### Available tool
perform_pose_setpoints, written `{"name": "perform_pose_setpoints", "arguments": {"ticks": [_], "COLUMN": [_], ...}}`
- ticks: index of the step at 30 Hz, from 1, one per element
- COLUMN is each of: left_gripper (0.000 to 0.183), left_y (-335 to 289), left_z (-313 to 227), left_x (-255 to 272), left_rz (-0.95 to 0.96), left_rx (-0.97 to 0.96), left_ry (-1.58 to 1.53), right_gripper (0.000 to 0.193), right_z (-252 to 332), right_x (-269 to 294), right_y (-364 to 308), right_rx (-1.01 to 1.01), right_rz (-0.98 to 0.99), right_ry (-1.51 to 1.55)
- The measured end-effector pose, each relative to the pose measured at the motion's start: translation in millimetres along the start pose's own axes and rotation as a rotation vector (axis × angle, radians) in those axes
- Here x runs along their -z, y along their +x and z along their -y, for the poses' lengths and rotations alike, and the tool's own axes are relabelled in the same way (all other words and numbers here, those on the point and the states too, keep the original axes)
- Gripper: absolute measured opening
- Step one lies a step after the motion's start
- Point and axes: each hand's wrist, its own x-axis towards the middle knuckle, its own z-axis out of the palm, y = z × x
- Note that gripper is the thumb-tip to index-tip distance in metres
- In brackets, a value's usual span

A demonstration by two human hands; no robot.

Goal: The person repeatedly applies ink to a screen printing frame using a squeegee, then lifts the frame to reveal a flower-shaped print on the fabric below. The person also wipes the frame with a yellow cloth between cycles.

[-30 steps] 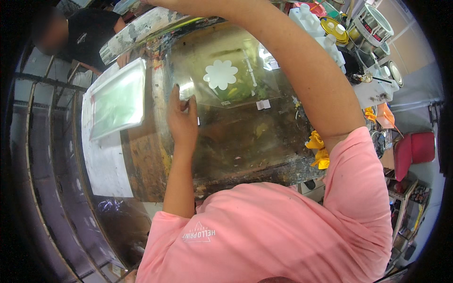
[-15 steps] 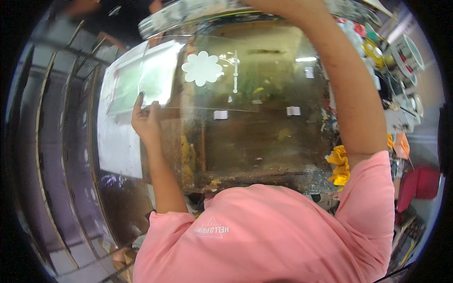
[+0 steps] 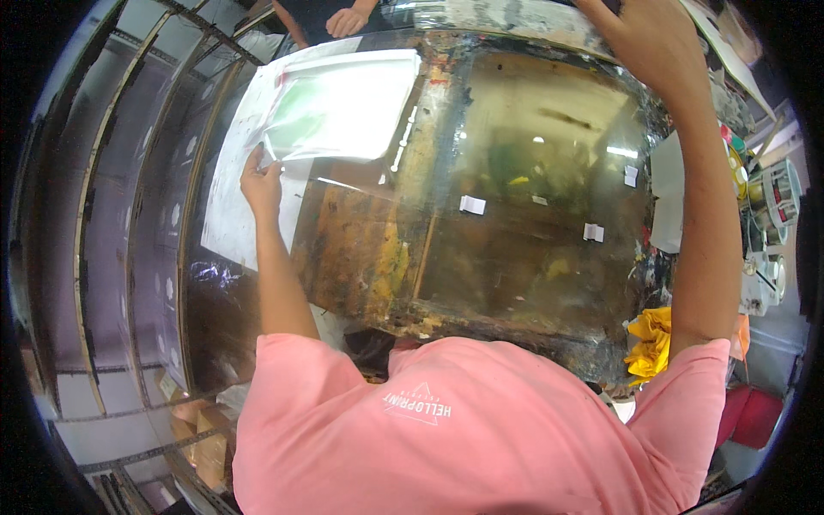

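My left hand (image 3: 263,178) pinches the near left corner of a clear plastic sheet (image 3: 365,176) between thumb and fingers. The sheet hangs over the left part of the bench, above a white sheet with a pale green area (image 3: 305,116). A narrow white printed strip (image 3: 403,142) shows on the clear plastic; glare hides much of the rest. My right hand (image 3: 657,43) is at the far right, by the long paint-stained board (image 3: 515,19), its thumb spread away from the fingers. The fingertips are cut off by the upper edge, and nothing shows held there.
A glossy brown work surface (image 3: 515,266) carries small white tabs (image 3: 472,205). Metal racks (image 3: 129,215) stand left. To the right are a crumpled yellow cloth (image 3: 651,343) and paint tubs (image 3: 777,193). Another person's hand (image 3: 348,21) rests beyond the bench.
The clear sheet has shifted left off the brown surface, over the white sheet. My right hand has moved right, away from the sheet's far side. The view has turned left; another person's hand shows clearly.
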Motion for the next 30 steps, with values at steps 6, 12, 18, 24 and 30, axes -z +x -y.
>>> {"name": "perform_pose_setpoints", "arguments": {"ticks": [6, 12, 18, 24, 30], "left_gripper": [0.063, 0.068, 0.070, 0.032, 0.028], "left_y": [5.2, -5.8, -59.1, -188.3, -271.2], "left_z": [23.4, 12.0, -24.4, -95.5, -136.0], "left_x": [-10.0, -22.2, -38.2, -84.9, -116.9], "left_rz": [-0.059, -0.120, -0.421, 0.079, 0.493], "left_rx": [0.030, 0.048, -0.132, -0.188, -0.110], "left_ry": [0.007, 0.098, 0.211, -0.145, -0.221], "right_gripper": [0.051, 0.052, 0.063, 0.070, 0.070], "right_z": [10.0, 16.4, -23.3, -41.1, -76.5], "right_x": [5.6, 5.2, -6.5, -8.7, -23.4], "right_y": [1.2, -3.8, 25.0, 69.6, 98.1], "right_rx": [-0.076, -0.081, -0.163, -0.110, -0.052], "right_rz": [0.064, 0.017, 0.218, 0.245, 0.253], "right_ry": [0.003, 0.025, 0.011, -0.017, -0.051]}}
